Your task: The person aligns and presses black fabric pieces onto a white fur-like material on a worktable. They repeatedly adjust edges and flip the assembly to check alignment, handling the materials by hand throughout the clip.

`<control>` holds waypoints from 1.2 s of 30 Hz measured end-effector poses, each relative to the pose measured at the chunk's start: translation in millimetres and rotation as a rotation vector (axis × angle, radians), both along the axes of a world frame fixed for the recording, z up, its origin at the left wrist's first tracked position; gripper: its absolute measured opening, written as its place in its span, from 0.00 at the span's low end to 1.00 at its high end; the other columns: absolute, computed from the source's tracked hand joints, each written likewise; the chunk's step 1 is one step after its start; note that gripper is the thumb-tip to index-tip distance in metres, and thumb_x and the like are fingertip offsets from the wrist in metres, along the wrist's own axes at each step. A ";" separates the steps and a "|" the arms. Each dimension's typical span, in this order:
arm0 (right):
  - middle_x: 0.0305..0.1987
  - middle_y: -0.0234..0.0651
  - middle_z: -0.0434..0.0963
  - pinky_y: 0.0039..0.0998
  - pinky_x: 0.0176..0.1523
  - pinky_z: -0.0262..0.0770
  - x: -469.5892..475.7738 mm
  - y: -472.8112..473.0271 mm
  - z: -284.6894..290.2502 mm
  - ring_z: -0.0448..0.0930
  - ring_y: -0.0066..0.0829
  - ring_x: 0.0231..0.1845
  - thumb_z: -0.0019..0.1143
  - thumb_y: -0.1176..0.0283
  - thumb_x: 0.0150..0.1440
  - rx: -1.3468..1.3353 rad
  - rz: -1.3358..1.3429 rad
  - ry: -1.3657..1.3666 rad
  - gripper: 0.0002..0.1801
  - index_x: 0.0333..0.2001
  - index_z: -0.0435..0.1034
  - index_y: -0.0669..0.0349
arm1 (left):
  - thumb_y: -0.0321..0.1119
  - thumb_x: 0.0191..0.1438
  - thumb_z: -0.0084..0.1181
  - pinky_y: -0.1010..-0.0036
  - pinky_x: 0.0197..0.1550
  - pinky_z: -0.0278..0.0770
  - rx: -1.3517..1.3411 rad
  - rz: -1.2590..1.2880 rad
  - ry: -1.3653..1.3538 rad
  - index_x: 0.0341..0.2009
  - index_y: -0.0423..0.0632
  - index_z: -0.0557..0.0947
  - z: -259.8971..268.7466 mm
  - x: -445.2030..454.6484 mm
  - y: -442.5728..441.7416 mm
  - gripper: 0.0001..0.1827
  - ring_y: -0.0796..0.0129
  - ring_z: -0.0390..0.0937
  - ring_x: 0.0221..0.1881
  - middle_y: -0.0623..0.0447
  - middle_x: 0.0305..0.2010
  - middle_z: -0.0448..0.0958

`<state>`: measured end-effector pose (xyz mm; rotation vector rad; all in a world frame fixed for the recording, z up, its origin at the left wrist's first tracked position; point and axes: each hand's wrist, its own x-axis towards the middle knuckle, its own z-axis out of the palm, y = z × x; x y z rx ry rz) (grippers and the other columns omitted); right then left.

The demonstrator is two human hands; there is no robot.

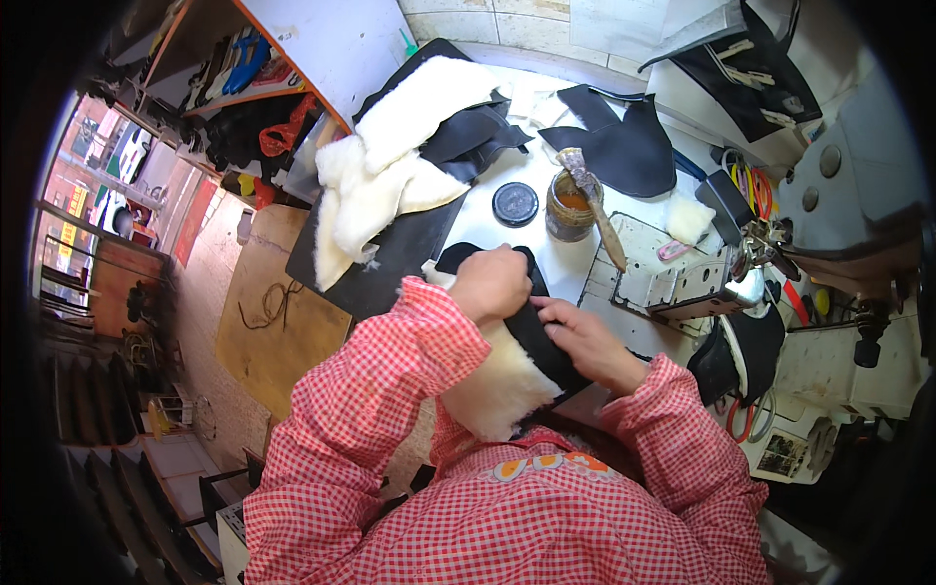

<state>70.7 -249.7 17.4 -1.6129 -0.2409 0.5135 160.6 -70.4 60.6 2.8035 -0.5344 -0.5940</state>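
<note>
A black boot upper (pixel 540 344) with cream fleece lining (pixel 501 380) lies at the table's front edge, close to my body. My left hand (pixel 493 284) is curled over its upper end, fingers bent down and partly hidden. Along the right edge, my right hand (pixel 591 342) pinches the black material between thumb and fingers. Just beyond them stands an open glue jar (pixel 569 219), with a wooden-handled brush (pixel 601 212) resting across its mouth. A round black lid (pixel 515 205) lies left of the jar.
Cream fleece pieces (pixel 395 183) and black leather pieces (pixel 464 135) are piled at the back left. More black cut pieces (pixel 632 150) lie behind the jar. A sewing machine (pixel 841 190) and its metal bed (pixel 702 289) occupy the right side. A shoe shelf (pixel 241 95) stands left.
</note>
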 end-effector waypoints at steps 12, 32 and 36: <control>0.50 0.47 0.73 0.38 0.55 0.73 -4.1 21.8 -3.9 0.75 0.49 0.50 0.54 0.74 0.57 -0.288 -0.197 -0.381 0.15 0.49 0.72 0.66 | 0.38 0.65 0.51 0.76 0.46 0.69 -0.728 0.449 0.646 0.31 0.44 0.80 11.5 27.2 34.7 0.14 0.73 0.70 0.38 0.55 0.34 0.75; 0.30 0.52 0.77 0.41 0.36 0.72 -56.7 -1.3 20.3 0.78 0.53 0.31 0.54 0.64 0.59 -0.196 -0.263 -0.015 0.16 0.35 0.74 0.70 | 0.40 0.64 0.46 0.54 0.67 0.59 -0.097 -0.041 -0.009 0.65 0.41 0.67 -26.2 -30.5 24.5 0.27 0.53 0.59 0.72 0.40 0.73 0.57; 0.35 0.52 0.75 0.43 0.41 0.72 -60.8 -8.3 7.4 0.77 0.53 0.36 0.55 0.65 0.57 -0.202 -0.291 -0.184 0.15 0.35 0.74 0.70 | 0.42 0.62 0.50 0.56 0.68 0.55 -0.004 -0.088 -0.139 0.66 0.43 0.65 -31.9 -46.1 20.3 0.31 0.56 0.54 0.74 0.40 0.74 0.55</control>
